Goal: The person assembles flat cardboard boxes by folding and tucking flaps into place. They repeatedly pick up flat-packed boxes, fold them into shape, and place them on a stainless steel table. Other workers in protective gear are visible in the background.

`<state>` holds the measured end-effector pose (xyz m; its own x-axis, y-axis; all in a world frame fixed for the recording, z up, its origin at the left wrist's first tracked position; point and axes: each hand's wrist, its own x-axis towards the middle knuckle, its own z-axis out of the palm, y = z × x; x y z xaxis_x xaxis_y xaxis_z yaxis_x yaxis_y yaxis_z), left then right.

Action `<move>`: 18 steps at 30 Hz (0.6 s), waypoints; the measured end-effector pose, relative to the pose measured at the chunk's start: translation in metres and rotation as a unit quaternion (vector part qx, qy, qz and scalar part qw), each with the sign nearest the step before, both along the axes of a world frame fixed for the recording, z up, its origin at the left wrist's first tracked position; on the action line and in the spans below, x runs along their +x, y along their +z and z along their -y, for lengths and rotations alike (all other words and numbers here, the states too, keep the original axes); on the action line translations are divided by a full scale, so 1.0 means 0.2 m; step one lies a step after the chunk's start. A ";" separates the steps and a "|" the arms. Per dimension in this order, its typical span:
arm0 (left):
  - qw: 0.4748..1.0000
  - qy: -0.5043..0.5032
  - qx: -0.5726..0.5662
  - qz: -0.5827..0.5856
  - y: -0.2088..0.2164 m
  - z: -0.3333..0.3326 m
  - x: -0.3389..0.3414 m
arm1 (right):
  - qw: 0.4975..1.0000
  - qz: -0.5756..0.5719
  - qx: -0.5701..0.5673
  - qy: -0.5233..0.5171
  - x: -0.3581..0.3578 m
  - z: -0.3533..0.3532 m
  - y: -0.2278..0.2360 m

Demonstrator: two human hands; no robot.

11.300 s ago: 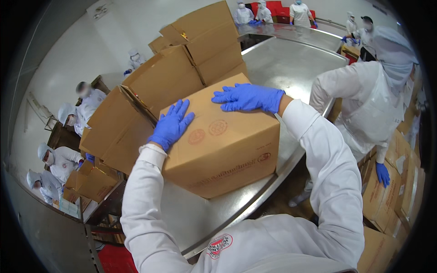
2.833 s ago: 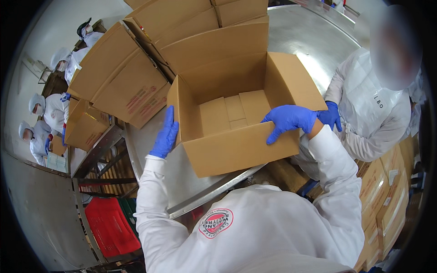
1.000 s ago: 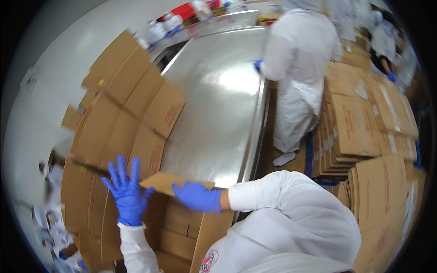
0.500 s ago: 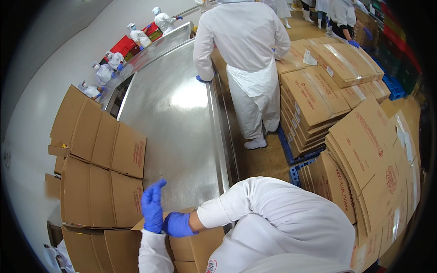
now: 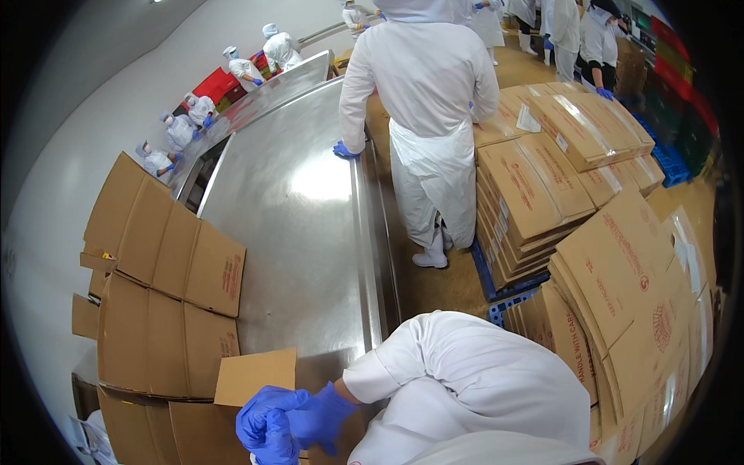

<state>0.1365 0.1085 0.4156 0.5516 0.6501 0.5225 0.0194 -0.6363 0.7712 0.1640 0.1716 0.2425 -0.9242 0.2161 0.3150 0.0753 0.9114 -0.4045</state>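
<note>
Both my hands wear blue gloves and are close together, overlapping, at the lower middle. My left hand (image 5: 266,428) has its fingers curled in; whether anything is inside them is hidden. Against it, on its right side, is my right hand (image 5: 324,418), its fingers pointing down and partly blurred, so their grip does not show. Just beyond the hands stands a raised cardboard flap (image 5: 257,375) of a brown box that is mostly hidden below my hands and sleeve. Beside it on the left rise stacked open cardboard boxes (image 5: 147,337).
A long steel table (image 5: 302,256) stretches ahead. A person in white (image 5: 426,101) stands at its right side, one gloved hand on the edge. On the right, flattened cartons (image 5: 620,271) and stacked cartons (image 5: 535,178) sit on blue pallets. Several workers stand farther off.
My left hand has come down from upright and its fingers have curled. My right hand has moved lower, off the left wrist area. The cardboard flap now shows more. The person ahead has shifted their feet.
</note>
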 end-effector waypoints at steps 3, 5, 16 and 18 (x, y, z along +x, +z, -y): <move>0.999 0.027 -0.009 -0.039 -0.02 0.03 0.07 | 0.967 -0.188 -0.158 -0.069 0.08 -0.05 -0.11; 0.995 0.018 -0.006 -0.100 -0.05 0.01 0.13 | 0.863 -0.344 -0.352 -0.112 0.14 -0.09 -0.24; 0.849 0.021 0.102 -0.517 -0.38 -0.31 0.25 | 0.662 -0.395 -0.633 0.060 0.03 -0.13 -0.50; 0.895 0.019 0.143 -0.422 -0.38 -0.31 0.23 | 0.670 -0.384 -0.632 0.061 0.03 -0.12 -0.51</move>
<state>0.1825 0.1704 0.3397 0.8084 0.5835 0.0777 0.5447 -0.7916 0.2769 0.1702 0.1960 0.1415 -0.6295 0.6972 0.3432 -0.6411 -0.2165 -0.7362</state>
